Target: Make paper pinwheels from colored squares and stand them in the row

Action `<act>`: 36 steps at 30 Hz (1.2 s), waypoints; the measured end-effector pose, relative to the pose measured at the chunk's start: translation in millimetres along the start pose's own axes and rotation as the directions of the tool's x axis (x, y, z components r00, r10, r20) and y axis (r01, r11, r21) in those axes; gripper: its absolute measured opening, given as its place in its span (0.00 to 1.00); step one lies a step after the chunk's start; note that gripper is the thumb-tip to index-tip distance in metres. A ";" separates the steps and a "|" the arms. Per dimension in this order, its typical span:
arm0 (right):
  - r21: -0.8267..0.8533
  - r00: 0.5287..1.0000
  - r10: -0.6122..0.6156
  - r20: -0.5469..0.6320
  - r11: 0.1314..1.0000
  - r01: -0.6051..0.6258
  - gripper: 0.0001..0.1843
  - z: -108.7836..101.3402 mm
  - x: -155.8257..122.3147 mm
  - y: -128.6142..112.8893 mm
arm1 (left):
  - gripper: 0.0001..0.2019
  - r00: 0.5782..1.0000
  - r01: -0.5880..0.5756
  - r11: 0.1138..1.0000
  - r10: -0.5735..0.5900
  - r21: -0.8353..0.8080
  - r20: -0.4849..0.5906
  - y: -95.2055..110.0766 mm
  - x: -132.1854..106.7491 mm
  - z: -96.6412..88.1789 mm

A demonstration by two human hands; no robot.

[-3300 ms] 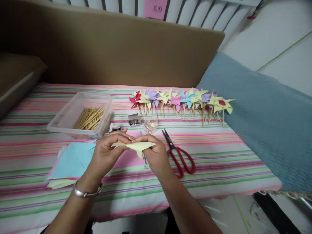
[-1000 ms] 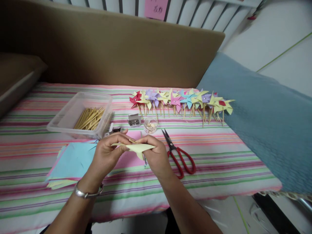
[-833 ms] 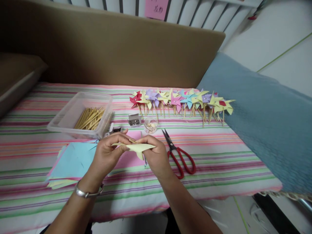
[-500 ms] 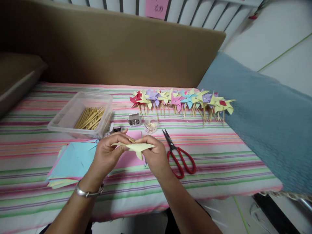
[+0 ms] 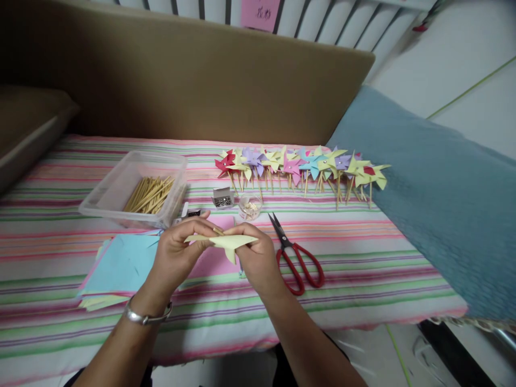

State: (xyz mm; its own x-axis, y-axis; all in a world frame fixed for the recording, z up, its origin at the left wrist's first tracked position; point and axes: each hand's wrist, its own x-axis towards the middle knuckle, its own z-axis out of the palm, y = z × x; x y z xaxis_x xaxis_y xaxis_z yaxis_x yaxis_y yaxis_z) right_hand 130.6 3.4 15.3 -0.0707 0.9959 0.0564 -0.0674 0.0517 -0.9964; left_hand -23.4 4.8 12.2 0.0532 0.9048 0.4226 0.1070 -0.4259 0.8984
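Observation:
Between my hands is a pale yellow paper pinwheel (image 5: 228, 243), its blades facing down toward me. My left hand (image 5: 181, 244) pinches it from the left, thumb and fingers closed. From the right, my right hand (image 5: 256, 255) grips it too, fingers bent around its far side. The tip of a wooden stick (image 5: 218, 231) shows behind the paper between my fingers; the rest of it is hidden. Beneath my hands lies a pink paper sheet (image 5: 213, 263). Just right of my right hand rest black-bladed scissors (image 5: 287, 244) with red handles, spread apart.
A clear plastic bin (image 5: 121, 215) holds many wooden sticks (image 5: 151, 194). Coloured paper sheets (image 5: 124, 263) are stacked at left. A small box of metal pins (image 5: 222, 200) and a round clear tub (image 5: 250, 207) stand mid-table. Finished pinwheels (image 5: 292, 165) line the back, before a brown board (image 5: 201, 80).
Almost nothing differs. The pinwheel's right blade has tilted up very slightly, and both hands keep their hold.

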 end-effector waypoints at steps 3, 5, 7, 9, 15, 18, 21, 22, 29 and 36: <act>-0.011 0.999 -0.028 0.015 1.000 0.028 0.07 -0.5 -0.3 0.0 | 0.02 0.999 -0.015 1.000 0.015 0.002 -0.030 1.6 -0.7 0.5; -0.018 0.998 -0.056 0.016 0.998 0.057 0.07 -0.7 -0.3 -0.2 | 0.02 0.999 -0.022 1.000 0.022 0.008 -0.048 2.5 -1.0 0.8; -0.024 0.997 -0.080 0.009 0.997 0.080 0.07 -1.0 -0.3 -0.4 | 0.02 0.998 -0.027 1.000 0.027 0.017 -0.056 3.2 -1.0 1.1; -0.028 0.995 -0.100 0.005 0.995 0.100 0.06 -1.3 -0.4 -0.6 | 0.02 0.998 -0.033 0.999 0.034 0.022 -0.054 3.8 -0.8 1.1; -0.041 0.990 -0.142 0.016 0.989 0.143 0.06 -1.6 -1.0 -2.1 | 0.02 0.998 -0.048 0.999 0.048 0.005 -0.049 3.5 -0.8 -0.2; -0.049 0.987 -0.158 0.015 0.986 0.159 0.08 -1.5 -0.8 -3.3 | 0.02 0.998 -0.041 0.999 0.041 0.003 -0.048 3.2 -1.0 -0.6; -0.044 0.985 -0.171 0.014 0.984 0.172 0.09 -1.5 -0.7 -4.0 | 0.02 0.998 -0.052 0.999 0.052 0.000 -0.040 3.2 -0.9 -0.6; -0.041 0.985 -0.172 0.013 0.984 0.173 0.09 -1.6 -0.8 -4.1 | 0.02 0.998 -0.057 0.998 0.056 -0.002 -0.037 3.2 -0.9 -0.7; -0.039 0.979 -0.201 0.019 0.979 0.202 0.12 -1.7 -1.9 -4.1 | 0.02 0.998 -0.046 0.999 0.045 0.000 -0.047 3.2 -1.0 -0.7; -0.074 0.970 -0.242 0.024 0.967 0.243 0.12 -2.3 -1.4 -2.3 | 0.02 0.997 -0.078 0.997 0.077 -0.023 -0.030 2.5 -1.7 -0.5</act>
State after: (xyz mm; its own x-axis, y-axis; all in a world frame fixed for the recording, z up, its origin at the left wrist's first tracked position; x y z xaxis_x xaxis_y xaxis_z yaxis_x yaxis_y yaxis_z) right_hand 133.2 2.1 17.4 -0.0760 0.9518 0.2971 -0.0084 0.2973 -0.9547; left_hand -23.7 2.1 13.7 0.0313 0.8689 0.4940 0.0801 -0.4949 0.8653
